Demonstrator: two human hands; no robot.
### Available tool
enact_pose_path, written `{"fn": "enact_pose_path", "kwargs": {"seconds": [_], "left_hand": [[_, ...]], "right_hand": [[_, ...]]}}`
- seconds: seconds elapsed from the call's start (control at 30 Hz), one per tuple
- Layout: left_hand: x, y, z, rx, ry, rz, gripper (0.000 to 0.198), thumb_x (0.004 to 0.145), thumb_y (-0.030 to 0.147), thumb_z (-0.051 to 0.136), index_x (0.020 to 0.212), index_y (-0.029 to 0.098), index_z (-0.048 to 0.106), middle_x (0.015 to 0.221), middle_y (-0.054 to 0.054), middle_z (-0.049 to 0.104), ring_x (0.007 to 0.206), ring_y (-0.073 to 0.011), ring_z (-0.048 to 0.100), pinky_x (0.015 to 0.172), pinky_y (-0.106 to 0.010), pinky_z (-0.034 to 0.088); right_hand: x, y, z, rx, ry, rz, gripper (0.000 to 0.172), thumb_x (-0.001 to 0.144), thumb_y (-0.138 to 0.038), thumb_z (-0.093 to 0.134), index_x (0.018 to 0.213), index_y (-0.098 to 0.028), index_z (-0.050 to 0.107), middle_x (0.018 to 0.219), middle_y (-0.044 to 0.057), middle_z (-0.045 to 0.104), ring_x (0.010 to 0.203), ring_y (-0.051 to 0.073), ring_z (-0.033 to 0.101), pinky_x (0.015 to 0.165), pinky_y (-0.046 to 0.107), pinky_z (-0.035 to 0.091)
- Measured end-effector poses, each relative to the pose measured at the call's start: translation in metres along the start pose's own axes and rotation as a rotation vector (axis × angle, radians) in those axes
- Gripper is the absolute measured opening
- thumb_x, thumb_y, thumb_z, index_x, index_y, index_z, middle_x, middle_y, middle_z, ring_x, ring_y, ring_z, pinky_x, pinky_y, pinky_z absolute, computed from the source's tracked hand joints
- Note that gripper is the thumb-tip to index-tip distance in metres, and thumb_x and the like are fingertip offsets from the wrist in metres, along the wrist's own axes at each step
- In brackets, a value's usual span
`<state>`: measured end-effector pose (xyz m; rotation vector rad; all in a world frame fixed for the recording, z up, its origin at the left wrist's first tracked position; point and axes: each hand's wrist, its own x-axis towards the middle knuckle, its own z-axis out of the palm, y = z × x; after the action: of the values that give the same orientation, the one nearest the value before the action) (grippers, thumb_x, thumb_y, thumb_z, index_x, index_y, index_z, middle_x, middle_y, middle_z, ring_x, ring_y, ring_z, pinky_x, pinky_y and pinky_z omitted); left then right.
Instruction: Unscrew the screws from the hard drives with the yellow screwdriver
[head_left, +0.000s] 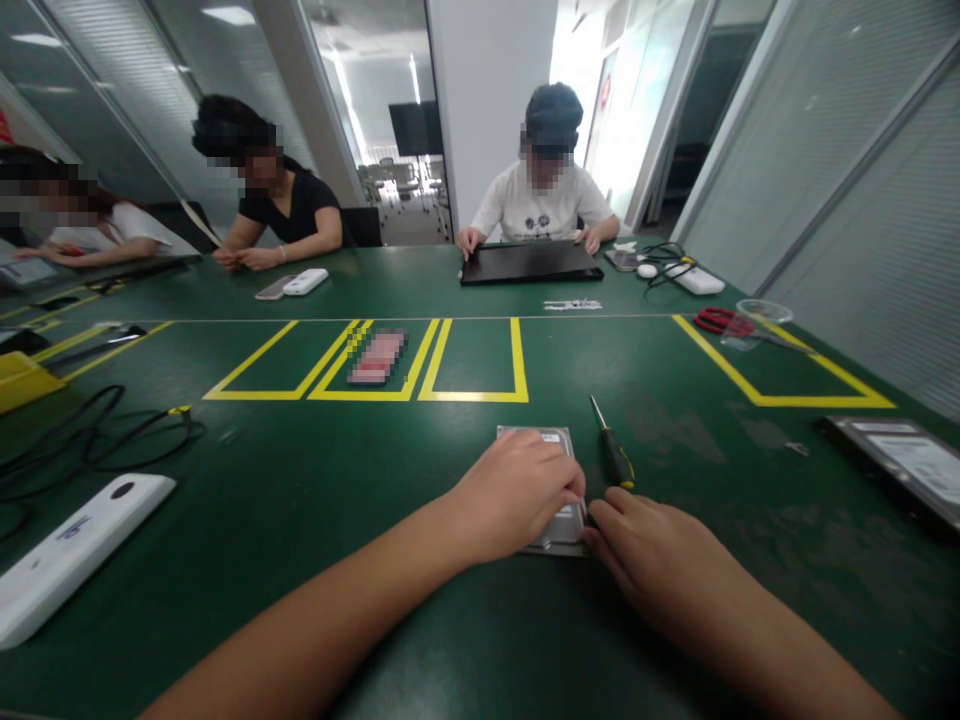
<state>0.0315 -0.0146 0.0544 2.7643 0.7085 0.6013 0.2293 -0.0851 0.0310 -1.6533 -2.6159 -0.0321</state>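
In the head view, the left hand (521, 490) lay bent over the top of a silver hard drive (561, 538), with its fingers curled in. The drive was flat on the green table (337, 620), right under that hand. The right hand (649, 530) was curled too, with its fingertips close together at the drive's right edge. I could not tell if either hand had a small thing pinched in it, because the backs of the hands hid that. Bits of white label peeked out around the left hand, but the print was too small to read.

Just past the right hand lay a screwdriver (617, 460) with a black and yellow handle, its tip pointing away. Far to the right of that hand sat a second hard drive (904, 455), and the words on its white label were too blurry to read. Well to the left of the left hand was a long white case (79, 560) with dark letters that I could not make out for sure.

Farther past both hands, a person in a white shirt (536, 200) touched a flat black panel (531, 262). The shirt had a dark print, too small to read.
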Motion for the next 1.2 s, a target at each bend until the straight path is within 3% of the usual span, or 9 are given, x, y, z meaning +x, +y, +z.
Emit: {"fn": "enact_pose_path", "kwargs": {"seconds": [0.1,0.2,0.37,0.53,0.7,0.97,1.2], "left_hand": [[0.011,-0.002,0.005,0.047,-0.052,-0.009,0.006,0.095,0.02,0.062,0.091,0.02,0.066,0.093,-0.002,0.068,0.089,-0.0203,0.058,0.08,-0.035,0.045],[0.021,-0.008,0.011,0.081,-0.095,-0.011,0.004,0.094,0.021,0.064,0.092,0.021,0.068,0.094,-0.002,0.068,0.091,-0.0216,0.058,0.079,-0.036,0.045],[0.032,-0.017,0.018,0.114,-0.147,-0.004,0.006,0.094,0.022,0.064,0.091,0.022,0.07,0.093,-0.002,0.068,0.089,-0.0213,0.059,0.075,-0.034,0.045],[0.036,-0.02,0.019,0.118,-0.176,0.0,0.006,0.093,0.021,0.066,0.089,0.022,0.07,0.09,-0.001,0.067,0.088,-0.0203,0.06,0.071,-0.032,0.044],[0.036,-0.021,0.018,0.114,-0.191,0.001,0.007,0.092,0.021,0.066,0.087,0.022,0.071,0.089,-0.002,0.067,0.086,-0.0203,0.06,0.071,-0.031,0.043],[0.037,-0.026,0.02,0.113,-0.21,0.026,0.009,0.092,0.02,0.064,0.086,0.022,0.07,0.089,-0.001,0.066,0.087,-0.0208,0.059,0.074,-0.032,0.045],[0.039,-0.029,0.015,0.093,-0.252,-0.004,0.01,0.093,0.019,0.063,0.087,0.02,0.071,0.091,-0.002,0.066,0.09,-0.0198,0.058,0.079,-0.031,0.046]], "right_hand": [[0.003,0.002,0.003,-0.022,-0.049,0.003,0.02,0.088,-0.007,0.051,0.09,-0.019,0.067,0.083,0.006,0.067,0.068,0.02,0.066,0.059,0.031,0.045],[0.004,0.002,0.007,-0.022,-0.036,0.009,0.021,0.088,-0.005,0.05,0.09,-0.017,0.067,0.083,0.007,0.067,0.069,0.02,0.066,0.059,0.031,0.046],[0.0,0.001,0.007,0.098,0.044,-0.028,0.012,0.093,-0.022,0.056,0.093,-0.016,0.067,0.087,0.007,0.066,0.076,0.021,0.066,0.067,0.034,0.053],[0.0,0.0,0.004,0.14,0.008,-0.018,0.02,0.087,-0.033,0.068,0.094,-0.014,0.068,0.088,0.009,0.067,0.076,0.023,0.067,0.066,0.038,0.055],[0.001,-0.003,0.003,0.117,-0.025,-0.013,0.029,0.077,-0.026,0.077,0.101,-0.011,0.07,0.093,0.011,0.068,0.083,0.028,0.068,0.072,0.044,0.06],[0.002,-0.007,0.001,0.091,-0.012,-0.006,0.023,0.078,-0.022,0.074,0.098,-0.011,0.07,0.092,0.011,0.069,0.082,0.027,0.069,0.071,0.044,0.062],[0.007,-0.011,0.001,0.141,-0.099,0.082,0.023,0.086,-0.026,0.069,0.104,-0.012,0.068,0.099,0.012,0.067,0.09,0.029,0.069,0.078,0.049,0.061]]}}
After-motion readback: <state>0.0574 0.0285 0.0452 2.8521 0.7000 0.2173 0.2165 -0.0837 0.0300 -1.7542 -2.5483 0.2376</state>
